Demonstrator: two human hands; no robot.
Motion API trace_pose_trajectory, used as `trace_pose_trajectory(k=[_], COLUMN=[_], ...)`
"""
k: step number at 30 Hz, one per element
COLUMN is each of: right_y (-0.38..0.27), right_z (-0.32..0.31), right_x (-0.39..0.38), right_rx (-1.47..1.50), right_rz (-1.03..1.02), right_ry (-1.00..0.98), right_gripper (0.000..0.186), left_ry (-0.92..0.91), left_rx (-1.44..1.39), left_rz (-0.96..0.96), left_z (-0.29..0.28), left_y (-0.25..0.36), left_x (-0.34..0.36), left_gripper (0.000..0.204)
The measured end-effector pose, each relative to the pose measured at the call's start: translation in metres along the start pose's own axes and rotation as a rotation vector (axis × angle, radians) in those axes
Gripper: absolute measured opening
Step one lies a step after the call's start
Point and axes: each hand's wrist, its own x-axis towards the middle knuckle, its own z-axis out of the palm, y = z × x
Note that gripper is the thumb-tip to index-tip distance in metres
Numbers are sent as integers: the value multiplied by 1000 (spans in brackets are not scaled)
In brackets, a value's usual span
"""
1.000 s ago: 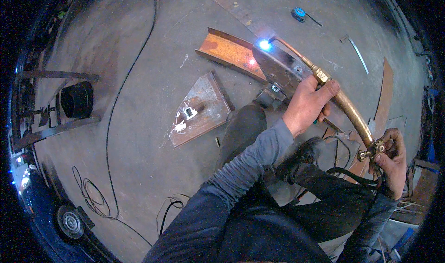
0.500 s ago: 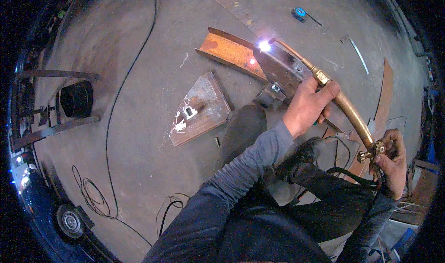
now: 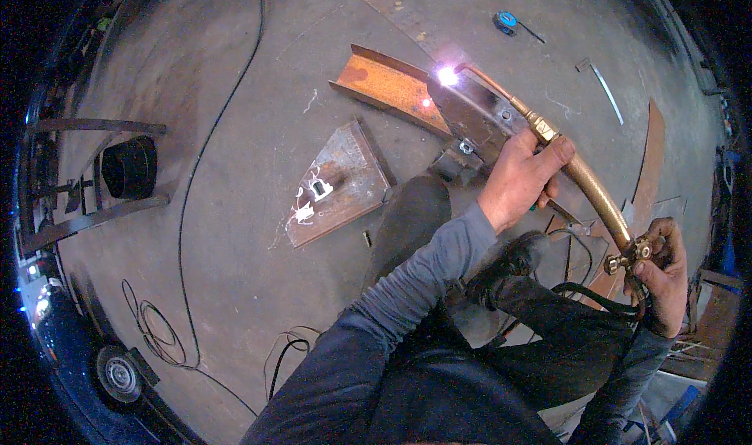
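A brass gas torch slants across the right half of the view, its copper tip bent toward a dark steel piece. My left hand is closed around the torch near its front collar. At the rear, my right hand grips the valve end, thumb and fingers about the knobs. A bright white flame burns at the tip, right against the upper end of the dark steel plate. Beside that plate lies a rusty orange steel channel, touching or overlapping it. Glare hides the exact spot under the flame.
A triangular steel plate with white marks lies left of my knee. Further off are a blue tape measure and a thin metal strip. A black cable crosses the floor; a steel frame stands at the left.
Almost nothing differs. The torch and both hands keep their places, and the flame stays at the same end of the steel, its glow slightly changed.
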Motion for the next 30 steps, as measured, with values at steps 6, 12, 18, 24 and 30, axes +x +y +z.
trace_pose_trajectory(k=[6,12,18,24,30], right_y=[8,8,9,4,7], right_z=[-4,-2,-5,-1,-2], right_x=[3,4,3,2,2], right_rx=[-30,-27,-50,-28,-48], right_rz=[-38,-42,-58,-16,-39], right_ry=[4,9,6,-6,14], right_gripper=[44,44,46,48,47], left_ry=[23,15,7,6,-16], left_rx=[-9,-2,6,33,9], left_rz=[1,-1,-10,-38,-17], left_z=[2,-1,0,-1,-2], left_y=[4,2,1,4,2], left_x=[-4,-3,-1,-3,-2], left_gripper=[45,48,53,46,45])
